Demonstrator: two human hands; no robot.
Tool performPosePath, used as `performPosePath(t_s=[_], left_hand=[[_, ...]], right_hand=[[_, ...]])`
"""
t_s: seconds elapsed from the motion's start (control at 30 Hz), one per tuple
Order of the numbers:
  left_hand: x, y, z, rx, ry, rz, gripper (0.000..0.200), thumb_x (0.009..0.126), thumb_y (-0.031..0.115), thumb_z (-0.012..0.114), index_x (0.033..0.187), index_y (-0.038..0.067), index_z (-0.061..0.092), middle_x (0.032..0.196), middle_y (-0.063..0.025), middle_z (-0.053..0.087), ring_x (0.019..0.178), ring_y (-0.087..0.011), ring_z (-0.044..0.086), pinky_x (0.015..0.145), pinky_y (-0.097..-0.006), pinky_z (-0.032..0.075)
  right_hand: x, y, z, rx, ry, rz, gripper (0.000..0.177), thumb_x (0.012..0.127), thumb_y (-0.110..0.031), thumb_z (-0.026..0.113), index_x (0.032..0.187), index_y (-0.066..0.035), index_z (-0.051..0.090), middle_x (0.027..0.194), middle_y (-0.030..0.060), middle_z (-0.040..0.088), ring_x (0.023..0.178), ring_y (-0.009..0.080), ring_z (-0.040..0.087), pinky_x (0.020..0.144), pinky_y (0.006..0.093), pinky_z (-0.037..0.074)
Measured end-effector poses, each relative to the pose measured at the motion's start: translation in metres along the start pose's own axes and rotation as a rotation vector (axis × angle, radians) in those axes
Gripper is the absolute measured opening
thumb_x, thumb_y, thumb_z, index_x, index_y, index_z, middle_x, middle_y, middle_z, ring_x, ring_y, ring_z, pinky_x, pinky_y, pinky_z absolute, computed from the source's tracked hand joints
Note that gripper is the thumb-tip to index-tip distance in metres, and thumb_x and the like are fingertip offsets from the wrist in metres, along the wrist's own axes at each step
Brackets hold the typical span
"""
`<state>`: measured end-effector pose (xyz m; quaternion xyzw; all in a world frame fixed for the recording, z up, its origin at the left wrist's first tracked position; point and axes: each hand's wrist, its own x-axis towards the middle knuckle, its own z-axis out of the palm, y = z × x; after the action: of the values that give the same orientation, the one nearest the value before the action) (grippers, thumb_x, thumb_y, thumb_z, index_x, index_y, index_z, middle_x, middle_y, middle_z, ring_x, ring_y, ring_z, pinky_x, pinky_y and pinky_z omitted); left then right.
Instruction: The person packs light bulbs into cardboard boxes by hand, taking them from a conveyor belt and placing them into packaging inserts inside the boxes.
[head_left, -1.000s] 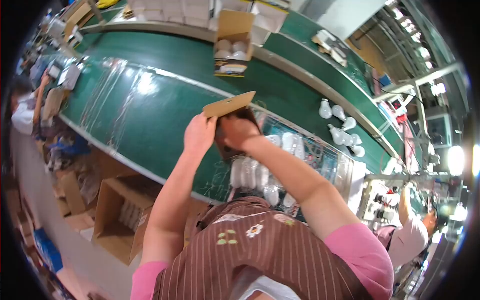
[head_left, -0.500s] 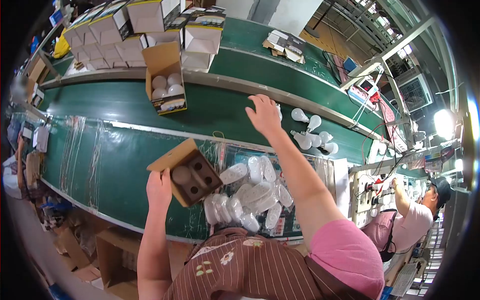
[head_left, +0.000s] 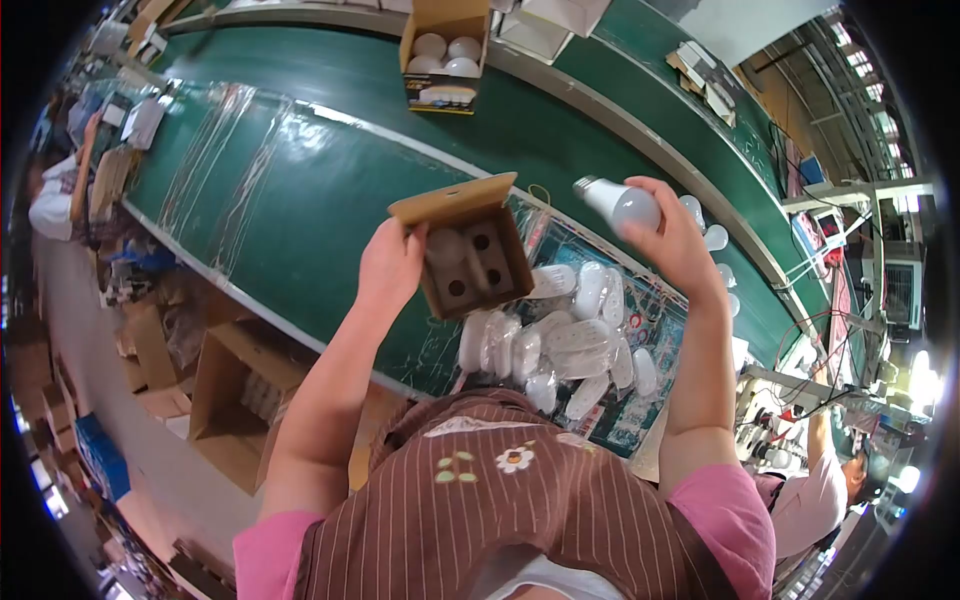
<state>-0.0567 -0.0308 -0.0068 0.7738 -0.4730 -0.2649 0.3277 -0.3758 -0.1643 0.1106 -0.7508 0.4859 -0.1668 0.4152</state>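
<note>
My left hand [head_left: 390, 262] grips the left edge of an open cardboard box [head_left: 508, 262]. Inside it, a divider with round holes shows, and one bulb [head_left: 445, 248] sits in the upper left compartment. In my right hand [head_left: 672, 235] is a white light bulb [head_left: 634, 208], held by its globe with the metal base pointing up and left. Several plastic-wrapped white pieces [head_left: 580, 345] lie heaped on the bench just below the box and between my forearms.
A box of bulbs [head_left: 440, 95] with its flap up stands on the green belt [head_left: 330, 62] at the back. More loose bulbs [head_left: 716, 237] lie beyond my right hand. A co-worker [head_left: 815, 500] is at the right, another person [head_left: 60, 205] at the far left. A large carton [head_left: 225, 420] stands below the bench.
My right hand has picked up a bulb and drawn it back from the loose bulbs toward the box. My left hand still holds the box. The camera view has turned.
</note>
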Motion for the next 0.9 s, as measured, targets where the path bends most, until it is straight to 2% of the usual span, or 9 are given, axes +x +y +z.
performPosePath(t_s=[0.13,0.2,0.33,0.43,0.63,0.7,0.73,0.8,0.9], left_hand=[[-0.001,0.009,-0.004,-0.084,-0.028,0.039,0.028,0.098,0.024,0.052,0.109,0.000,0.061,0.097,-0.0225,0.064,0.095,-0.0423,0.061,0.081,-0.0482,0.048],[-0.001,0.005,-0.003,-0.043,-0.019,0.080,0.028,0.098,0.024,0.052,0.109,0.001,0.062,0.098,-0.0216,0.065,0.095,-0.0416,0.061,0.082,-0.0485,0.048],[0.005,-0.003,0.002,-0.024,-0.025,0.082,0.027,0.098,0.024,0.050,0.110,0.002,0.062,0.100,-0.0204,0.065,0.096,-0.0407,0.062,0.083,-0.0493,0.049],[0.003,-0.001,-0.002,-0.009,-0.002,0.118,0.031,0.097,0.026,0.050,0.108,0.000,0.063,0.103,-0.0240,0.066,0.101,-0.0429,0.061,0.086,-0.0497,0.048],[0.006,-0.009,0.004,0.057,0.009,0.189,0.028,0.098,0.025,0.050,0.111,0.003,0.061,0.097,-0.0225,0.065,0.097,-0.0418,0.061,0.083,-0.0508,0.048],[0.004,-0.013,0.004,0.002,0.025,0.184,0.028,0.098,0.025,0.050,0.110,0.002,0.061,0.098,-0.0231,0.065,0.097,-0.0417,0.061,0.083,-0.0507,0.048],[0.004,-0.011,0.005,0.000,0.017,0.168,0.028,0.099,0.025,0.051,0.109,0.001,0.061,0.098,-0.0230,0.065,0.097,-0.0417,0.061,0.083,-0.0505,0.048],[0.002,-0.005,0.001,0.014,0.002,0.128,0.028,0.099,0.024,0.052,0.109,0.000,0.060,0.099,-0.0229,0.065,0.097,-0.0417,0.061,0.083,-0.0501,0.048],[0.001,0.002,-0.001,0.054,-0.012,0.051,0.027,0.099,0.024,0.052,0.107,0.000,0.060,0.098,-0.0228,0.064,0.096,-0.0417,0.061,0.082,-0.0491,0.047]], right_hand=[[-0.017,-0.080,0.056,-0.421,-0.181,-0.462,0.051,0.076,-0.023,0.074,0.120,-0.001,0.058,0.118,0.0207,0.061,0.108,0.0353,0.062,0.094,0.0396,0.049],[-0.005,-0.090,0.095,-0.722,-0.210,-0.492,0.046,0.071,-0.014,0.075,0.113,-0.003,0.061,0.107,0.0166,0.063,0.100,0.0354,0.063,0.089,0.0407,0.052],[0.027,-0.069,0.163,-1.081,-0.330,-0.455,0.034,0.076,-0.009,0.068,0.109,-0.002,0.063,0.097,0.0134,0.066,0.101,0.0304,0.065,0.085,0.0389,0.055],[0.062,-0.020,0.198,-1.096,-0.481,-0.278,0.028,0.078,-0.010,0.066,0.106,-0.004,0.065,0.105,0.0136,0.067,0.105,0.0309,0.064,0.086,0.0386,0.055],[0.033,-0.028,0.191,-1.050,-0.386,-0.393,0.027,0.079,-0.011,0.062,0.105,-0.006,0.067,0.127,0.0110,0.063,0.115,0.0291,0.063,0.094,0.0383,0.053],[0.003,-0.042,0.157,-0.746,0.023,-0.771,0.020,0.081,-0.009,0.060,0.099,-0.008,0.068,0.110,0.0094,0.068,0.111,0.0288,0.062,0.096,0.0394,0.050],[0.012,-0.028,0.140,-0.733,0.043,-0.708,0.020,0.077,-0.008,0.060,0.095,-0.008,0.068,0.107,0.0097,0.068,0.108,0.0314,0.062,0.095,0.0411,0.049],[0.011,0.005,0.090,-0.589,0.450,-0.377,0.027,0.078,-0.006,0.057,0.102,-0.008,0.069,0.107,0.0117,0.068,0.108,0.0333,0.061,0.094,0.0453,0.048],[0.010,0.148,0.044,-0.874,0.448,0.204,0.037,0.083,-0.020,0.064,0.118,-0.007,0.065,0.128,0.0164,0.057,0.122,0.0372,0.052,0.099,0.0488,0.046]])
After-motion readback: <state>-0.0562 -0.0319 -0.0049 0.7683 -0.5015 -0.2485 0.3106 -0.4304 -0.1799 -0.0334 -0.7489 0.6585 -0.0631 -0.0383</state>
